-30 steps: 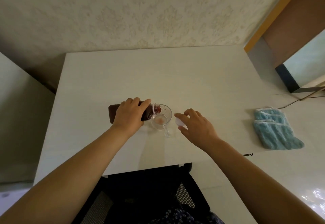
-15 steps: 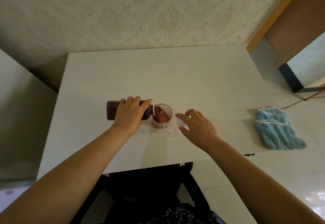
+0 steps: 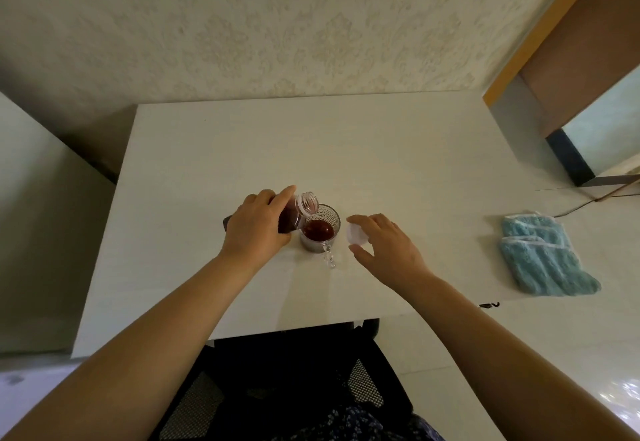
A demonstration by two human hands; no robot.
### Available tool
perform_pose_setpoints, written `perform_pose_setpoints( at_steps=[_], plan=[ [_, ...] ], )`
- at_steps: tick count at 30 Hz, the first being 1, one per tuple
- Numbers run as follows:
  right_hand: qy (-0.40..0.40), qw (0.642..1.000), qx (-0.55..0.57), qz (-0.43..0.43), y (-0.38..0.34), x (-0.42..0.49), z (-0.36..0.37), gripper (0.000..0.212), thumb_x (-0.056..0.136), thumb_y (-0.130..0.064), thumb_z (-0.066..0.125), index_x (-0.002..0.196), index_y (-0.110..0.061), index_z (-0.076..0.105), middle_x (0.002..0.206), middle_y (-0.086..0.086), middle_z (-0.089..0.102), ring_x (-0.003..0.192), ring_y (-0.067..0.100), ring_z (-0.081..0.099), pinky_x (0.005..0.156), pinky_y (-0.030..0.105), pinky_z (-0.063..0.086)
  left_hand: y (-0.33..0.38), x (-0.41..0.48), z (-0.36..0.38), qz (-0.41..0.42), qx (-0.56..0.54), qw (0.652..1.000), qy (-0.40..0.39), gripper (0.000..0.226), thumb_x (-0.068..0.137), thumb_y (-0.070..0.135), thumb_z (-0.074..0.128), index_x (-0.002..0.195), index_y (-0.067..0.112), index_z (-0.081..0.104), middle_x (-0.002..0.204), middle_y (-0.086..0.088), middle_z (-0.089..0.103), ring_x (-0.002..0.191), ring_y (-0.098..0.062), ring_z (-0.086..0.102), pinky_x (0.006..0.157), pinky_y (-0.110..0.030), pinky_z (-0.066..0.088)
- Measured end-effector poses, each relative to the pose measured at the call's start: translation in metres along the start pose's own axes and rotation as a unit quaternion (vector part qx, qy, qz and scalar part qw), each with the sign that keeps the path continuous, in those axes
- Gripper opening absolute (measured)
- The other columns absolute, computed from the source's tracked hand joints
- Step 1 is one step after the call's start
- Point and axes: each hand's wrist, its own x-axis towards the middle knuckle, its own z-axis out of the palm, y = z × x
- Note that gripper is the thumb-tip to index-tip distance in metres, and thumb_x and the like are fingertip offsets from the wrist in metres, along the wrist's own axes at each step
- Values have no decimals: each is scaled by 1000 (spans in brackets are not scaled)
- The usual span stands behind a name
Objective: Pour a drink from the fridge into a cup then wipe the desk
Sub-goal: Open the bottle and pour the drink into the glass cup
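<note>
A clear glass cup (image 3: 320,232) with a small handle stands on the white desk (image 3: 346,149), holding dark red drink. My left hand (image 3: 256,226) grips a bottle (image 3: 294,213) of the same dark drink, tilted with its open mouth raised just above the cup's left rim. No stream is visible. My right hand (image 3: 384,250) hovers right of the cup and pinches the white bottle cap (image 3: 356,234) in its fingertips.
Blue folded cloths (image 3: 543,257) lie on the desk's right side. A black mesh chair (image 3: 277,371) sits below the desk's front edge. A cable (image 3: 588,203) runs at the far right. Wallpapered wall stands behind the desk.
The cup went from nearly empty to holding dark red drink. My left hand has tipped the bottle's mouth back up from the cup. My right hand stayed beside the cup.
</note>
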Motion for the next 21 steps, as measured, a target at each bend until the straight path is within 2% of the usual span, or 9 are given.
perform_pose_setpoints(
  at_steps=[3, 5, 9, 13, 18, 21],
  plan=[
    [28, 997, 75, -15, -8, 2, -4, 41, 84, -26, 62, 122, -31, 48, 113, -3, 55, 92, 13, 54, 79, 27, 43, 0, -10, -1, -8, -62, 998, 25, 78, 73, 32, 74, 141, 28, 36, 119, -4, 56, 105, -27, 52, 69, -40, 51],
    [45, 993, 100, -52, -16, 4, -8, 40, 83, -20, 64, 118, -31, 50, 116, -6, 54, 96, 12, 53, 81, 29, 46, 2, -17, -1, -4, -95, 995, 42, 78, 73, 37, 75, 141, 28, 36, 121, -2, 56, 107, -25, 53, 73, -40, 53],
    [58, 983, 127, -117, -40, 8, -19, 38, 82, -17, 65, 115, -30, 52, 116, -9, 54, 97, 8, 51, 80, 20, 42, 7, -36, 0, 21, -134, 989, 66, 78, 72, 41, 76, 139, 28, 38, 125, 1, 57, 110, -22, 55, 80, -37, 54],
    [25, 981, 95, -167, -55, 4, -27, 37, 81, -17, 67, 115, -27, 55, 118, -8, 54, 99, 4, 47, 83, 12, 36, 10, -54, 8, 57, -148, 984, 86, 78, 71, 44, 76, 138, 27, 40, 127, 5, 56, 110, -18, 55, 79, -34, 56],
    [-34, 972, 4, -234, -55, -9, -24, 38, 83, -17, 65, 120, -21, 55, 124, -1, 55, 114, 16, 48, 97, 20, 33, 12, -74, 19, 87, -150, 980, 94, 76, 73, 44, 77, 137, 24, 42, 128, 3, 55, 112, -16, 54, 77, -32, 57],
    [-58, 966, -46, -250, -57, -16, -25, 37, 85, -21, 64, 121, -23, 54, 119, 1, 56, 106, 20, 53, 90, 25, 40, 13, -84, 24, 96, -162, 978, 89, 77, 74, 44, 76, 138, 26, 37, 128, 2, 55, 112, -17, 55, 80, -30, 57]
  ],
)
